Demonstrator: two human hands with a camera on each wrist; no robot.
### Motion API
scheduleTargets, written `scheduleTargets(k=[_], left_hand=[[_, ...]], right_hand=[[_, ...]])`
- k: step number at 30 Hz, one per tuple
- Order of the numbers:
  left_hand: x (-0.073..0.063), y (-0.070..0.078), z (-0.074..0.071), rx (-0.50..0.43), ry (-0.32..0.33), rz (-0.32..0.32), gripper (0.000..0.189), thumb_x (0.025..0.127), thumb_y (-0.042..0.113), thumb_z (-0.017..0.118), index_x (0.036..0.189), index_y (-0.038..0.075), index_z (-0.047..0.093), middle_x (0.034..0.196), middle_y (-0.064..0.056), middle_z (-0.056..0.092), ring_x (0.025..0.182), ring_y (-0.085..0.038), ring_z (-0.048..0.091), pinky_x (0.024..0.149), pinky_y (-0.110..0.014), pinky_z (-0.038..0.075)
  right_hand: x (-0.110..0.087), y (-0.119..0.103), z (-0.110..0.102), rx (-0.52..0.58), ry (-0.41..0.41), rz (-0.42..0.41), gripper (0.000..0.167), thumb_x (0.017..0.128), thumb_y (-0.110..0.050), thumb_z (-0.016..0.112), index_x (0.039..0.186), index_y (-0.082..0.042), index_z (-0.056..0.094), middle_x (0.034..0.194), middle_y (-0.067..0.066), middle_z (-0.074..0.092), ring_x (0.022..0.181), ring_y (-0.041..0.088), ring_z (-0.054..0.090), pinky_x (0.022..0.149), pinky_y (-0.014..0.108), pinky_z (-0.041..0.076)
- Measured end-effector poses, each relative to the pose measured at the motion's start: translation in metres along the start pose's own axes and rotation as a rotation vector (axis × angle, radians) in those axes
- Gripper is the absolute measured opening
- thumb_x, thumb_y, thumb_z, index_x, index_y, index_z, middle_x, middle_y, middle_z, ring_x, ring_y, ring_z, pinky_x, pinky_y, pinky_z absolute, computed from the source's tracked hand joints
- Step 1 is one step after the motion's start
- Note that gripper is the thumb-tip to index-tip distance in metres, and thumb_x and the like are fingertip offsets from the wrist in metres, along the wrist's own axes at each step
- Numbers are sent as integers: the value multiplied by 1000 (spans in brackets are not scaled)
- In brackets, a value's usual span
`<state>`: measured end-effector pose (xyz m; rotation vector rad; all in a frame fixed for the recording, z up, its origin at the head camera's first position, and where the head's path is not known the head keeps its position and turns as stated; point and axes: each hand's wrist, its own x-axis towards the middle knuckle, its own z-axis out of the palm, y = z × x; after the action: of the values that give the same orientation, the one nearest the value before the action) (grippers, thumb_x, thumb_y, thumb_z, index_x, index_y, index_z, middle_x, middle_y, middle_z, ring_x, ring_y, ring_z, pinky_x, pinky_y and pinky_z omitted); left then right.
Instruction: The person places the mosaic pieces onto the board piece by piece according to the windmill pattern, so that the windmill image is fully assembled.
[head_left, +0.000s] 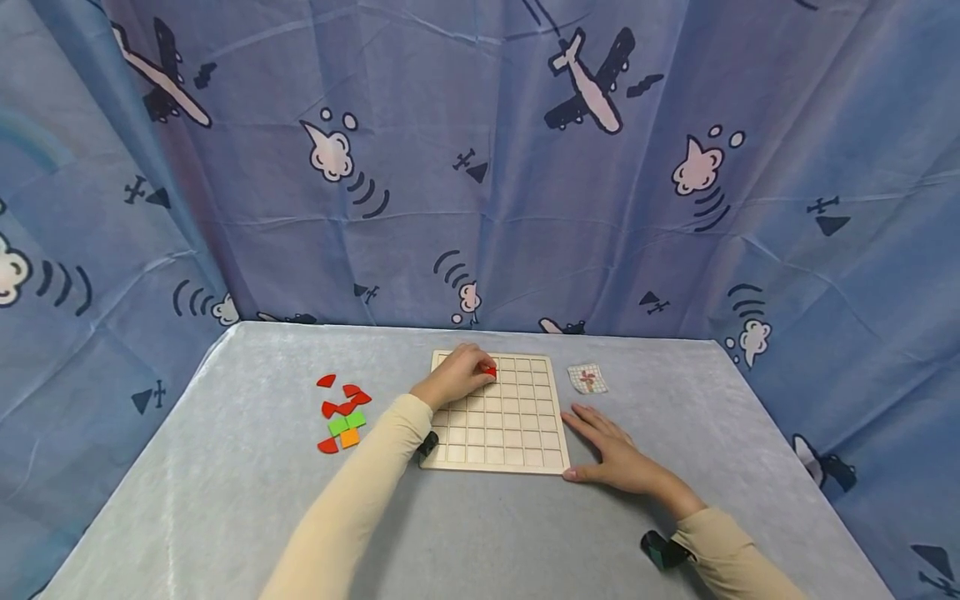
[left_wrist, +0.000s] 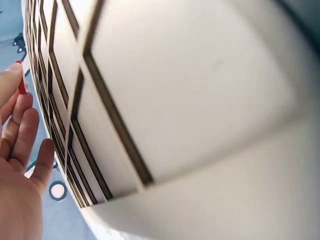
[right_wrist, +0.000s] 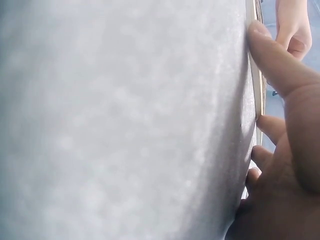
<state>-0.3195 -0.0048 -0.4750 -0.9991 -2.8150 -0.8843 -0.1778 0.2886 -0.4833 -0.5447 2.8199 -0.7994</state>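
Observation:
A square wooden grid board (head_left: 495, 433) lies flat on the table. Over its upper part my left hand (head_left: 456, 375) pinches a small red piece (head_left: 491, 372) between thumb and fingers; in the left wrist view the red piece (left_wrist: 21, 85) shows as a thin edge at the fingertips. Whether the piece touches the board I cannot tell. My right hand (head_left: 611, 454) rests at the board's right edge, fingers spread, thumb at the near right corner. In the right wrist view the thumb (right_wrist: 275, 57) touches the board's side.
Left of the board lie several loose red pieces (head_left: 327, 446), two green squares (head_left: 356, 419) and an orange square (head_left: 349, 437). A small gridded card (head_left: 587, 379) with a red pattern lies right of the board. A patterned curtain (head_left: 480, 167) hangs behind the table (head_left: 247, 500).

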Motion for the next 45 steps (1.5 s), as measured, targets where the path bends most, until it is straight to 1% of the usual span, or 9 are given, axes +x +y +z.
scheduleTargets(k=[6,13,22,26,29,36,41,45], left_hand=[[4,2,4,22,-17,-27,23,91,22,72,109,8,72,100,-7,67,97,-20,57,89,-34,47],[6,1,7,33,-29,-49,20,91,23,72,108,11,73,98,-4,67,96,-18,57,87,-33,46],[8,3,8,28,-37,-66,21,92,23,70,109,10,73,99,-4,67,97,-18,57,89,-33,47],[8,2,8,25,-13,-53,21,90,20,73,108,7,73,98,-6,68,96,-19,58,89,-33,48],[9,1,9,3,1,-51,21,87,17,75,106,6,74,97,-8,69,94,-20,60,89,-33,49],[10,-1,9,-68,4,-87,22,84,15,78,105,6,75,96,-8,72,88,-16,65,83,-28,52],[10,-2,7,-144,3,-132,24,83,16,80,105,7,76,97,-7,74,86,-15,66,81,-26,52],[9,-4,4,-233,-10,-175,25,82,14,81,105,8,76,99,-7,75,87,-15,66,81,-26,53]], right_hand=[[0,-1,-1,0,4,-3,93,79,-49,78,154,-13,35,163,20,23,149,48,15,111,73,15],[0,0,0,-1,3,-6,93,79,-49,78,153,-13,36,163,20,23,149,48,16,111,73,15],[-1,0,0,7,-6,2,93,79,-49,77,154,-13,35,163,20,22,150,48,15,111,73,14],[-1,1,0,5,-11,7,94,79,-50,77,154,-15,34,163,19,22,150,48,14,111,73,14],[-1,1,0,5,-15,12,94,79,-51,77,155,-15,34,164,19,22,150,48,14,111,73,14],[-1,2,0,-3,-16,14,94,79,-52,77,155,-16,34,164,18,22,150,48,14,111,73,15],[-1,1,0,-2,-14,15,94,79,-52,76,155,-16,33,164,19,22,150,47,14,111,73,14],[0,0,0,0,-16,15,94,79,-51,77,155,-16,33,164,19,21,150,47,14,111,73,14]])
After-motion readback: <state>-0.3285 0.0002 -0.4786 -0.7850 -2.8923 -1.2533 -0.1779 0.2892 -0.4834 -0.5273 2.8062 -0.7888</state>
